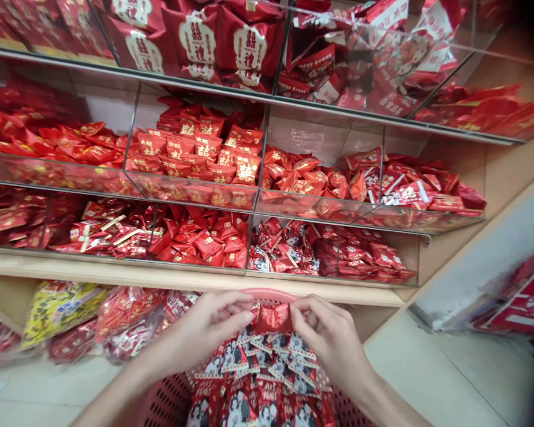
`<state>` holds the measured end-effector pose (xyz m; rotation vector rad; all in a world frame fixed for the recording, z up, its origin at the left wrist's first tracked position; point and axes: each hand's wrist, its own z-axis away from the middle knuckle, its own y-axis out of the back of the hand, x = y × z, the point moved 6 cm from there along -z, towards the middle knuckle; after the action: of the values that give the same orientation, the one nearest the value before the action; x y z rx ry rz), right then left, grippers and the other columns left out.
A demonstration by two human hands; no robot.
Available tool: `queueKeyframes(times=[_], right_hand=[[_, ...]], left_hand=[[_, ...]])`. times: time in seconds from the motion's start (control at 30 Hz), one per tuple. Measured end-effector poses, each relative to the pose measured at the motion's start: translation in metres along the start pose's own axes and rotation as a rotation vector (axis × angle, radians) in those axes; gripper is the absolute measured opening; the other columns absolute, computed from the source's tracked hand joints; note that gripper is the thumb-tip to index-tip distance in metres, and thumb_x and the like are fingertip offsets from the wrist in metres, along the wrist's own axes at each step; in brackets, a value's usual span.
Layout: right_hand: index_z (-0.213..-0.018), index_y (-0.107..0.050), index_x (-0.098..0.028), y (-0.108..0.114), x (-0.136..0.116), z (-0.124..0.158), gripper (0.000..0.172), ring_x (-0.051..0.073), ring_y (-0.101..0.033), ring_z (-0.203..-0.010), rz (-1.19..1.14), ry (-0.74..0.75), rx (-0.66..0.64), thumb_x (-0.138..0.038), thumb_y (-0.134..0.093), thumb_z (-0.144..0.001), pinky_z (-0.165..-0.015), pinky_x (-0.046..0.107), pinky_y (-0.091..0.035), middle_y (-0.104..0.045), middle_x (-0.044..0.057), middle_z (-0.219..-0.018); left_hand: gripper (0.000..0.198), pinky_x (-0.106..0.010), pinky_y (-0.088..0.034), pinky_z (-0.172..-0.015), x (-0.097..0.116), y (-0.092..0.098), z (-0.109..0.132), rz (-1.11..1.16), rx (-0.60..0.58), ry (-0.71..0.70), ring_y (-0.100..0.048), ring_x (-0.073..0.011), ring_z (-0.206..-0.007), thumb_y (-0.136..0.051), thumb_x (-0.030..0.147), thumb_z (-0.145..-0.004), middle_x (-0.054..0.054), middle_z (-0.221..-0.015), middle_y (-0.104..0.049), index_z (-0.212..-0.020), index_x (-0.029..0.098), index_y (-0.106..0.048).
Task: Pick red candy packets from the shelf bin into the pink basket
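A small shiny red candy packet (275,318) is held up over a pink basket (169,397) with perforated sides. My right hand (327,332) pinches the packet's right edge between thumb and fingers. At its left edge, my left hand (218,323) has thumb and fingertips drawn together on the wrapper. Below both hands, the basket is filled with rows of red packets (267,394) printed with black-and-white figures. Their lower rows run out of the picture at the bottom.
Clear-fronted shelf bins (191,190) full of red wrapped sweets rise ahead in tiers. A wooden ledge (115,274) runs just beyond the basket. Underneath lie bulky plastic bags, one a yellow bag (62,308). At right, more red packages (520,296) stand near the tiled floor (445,379).
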<state>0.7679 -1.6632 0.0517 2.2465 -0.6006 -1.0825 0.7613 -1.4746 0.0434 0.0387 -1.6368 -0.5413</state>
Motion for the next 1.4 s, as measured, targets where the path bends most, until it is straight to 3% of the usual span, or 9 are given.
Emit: queueKeyframes(times=[0.1,0.23,0.57,0.93,1.1,1.27,1.4], right_hand=[[-0.076,-0.059,-0.021,0.001,-0.005,0.012,0.018,0.010,-0.045,-0.052,-0.006,0.013,-0.022,-0.023,-0.046,-0.088,-0.053,0.022,-0.037,-0.055,-0.003,-0.063],[-0.075,-0.057,-0.021,0.006,0.000,0.020,0.016,0.010,-0.043,-0.051,-0.066,-0.023,-0.021,-0.022,-0.047,-0.087,-0.052,0.022,-0.036,-0.052,-0.004,-0.061],[-0.072,-0.056,-0.020,0.009,0.018,0.040,0.017,0.010,-0.038,-0.051,-0.314,-0.164,-0.010,-0.026,-0.050,-0.086,-0.048,0.022,-0.032,-0.046,-0.004,-0.059],[-0.070,-0.057,-0.018,0.007,0.030,0.047,0.024,0.008,-0.041,-0.044,-0.623,-0.408,0.038,-0.039,-0.056,-0.083,-0.043,0.020,-0.034,-0.048,-0.005,-0.049],[-0.074,-0.059,-0.017,0.000,0.037,0.054,0.027,0.007,-0.046,-0.045,-0.792,-0.489,-0.136,-0.044,-0.061,-0.081,-0.045,0.019,-0.038,-0.056,-0.003,-0.052],[-0.101,-0.061,-0.019,-0.016,0.051,0.069,0.041,0.010,-0.057,-0.062,-1.086,-0.727,-0.188,-0.055,-0.047,-0.087,-0.047,0.019,-0.046,-0.062,0.004,-0.078],[-0.109,-0.060,-0.019,-0.033,0.038,0.078,0.048,0.014,-0.064,-0.069,-1.328,-0.894,-0.461,-0.057,-0.042,-0.087,-0.051,0.021,-0.053,-0.059,0.006,-0.089]], left_hand=[[0.023,-0.025,-0.041,-0.068,-0.004,-0.020,-0.006,0.001,-0.008,-0.023,-0.054,-0.0140,-0.076,-0.055,0.038,-0.084,-0.001,-0.085,-0.064,-0.092,0.019,-0.064],[0.019,-0.023,-0.035,-0.061,-0.008,-0.030,-0.007,0.046,-0.039,-0.050,-0.045,-0.0104,-0.065,-0.054,0.036,-0.085,0.003,-0.070,-0.052,-0.079,0.017,-0.057],[0.023,-0.024,-0.036,-0.068,0.002,-0.034,0.005,0.019,-0.055,-0.055,-0.045,-0.0114,-0.072,-0.048,0.039,-0.089,0.003,-0.076,-0.050,-0.079,0.019,-0.054],[0.018,-0.023,-0.038,-0.065,0.002,-0.033,0.009,0.086,0.029,-0.085,-0.048,-0.0103,-0.070,-0.053,0.034,-0.087,0.003,-0.074,-0.053,-0.078,0.018,-0.056],[0.018,-0.022,-0.044,-0.066,0.018,-0.033,0.014,-0.052,0.019,-0.224,-0.056,-0.0102,-0.072,-0.048,0.027,-0.090,0.001,-0.077,-0.058,-0.079,0.018,-0.058],[0.015,-0.022,-0.047,-0.079,0.039,-0.045,0.028,-0.357,-0.085,-0.541,-0.059,-0.0114,-0.092,-0.046,0.013,-0.090,-0.003,-0.096,-0.063,-0.096,0.019,-0.059],[0.027,-0.020,-0.052,-0.079,0.034,-0.057,0.038,-0.495,-0.212,-0.626,-0.062,-0.0115,-0.094,-0.045,0.008,-0.089,-0.006,-0.111,-0.063,-0.110,0.020,-0.057]])
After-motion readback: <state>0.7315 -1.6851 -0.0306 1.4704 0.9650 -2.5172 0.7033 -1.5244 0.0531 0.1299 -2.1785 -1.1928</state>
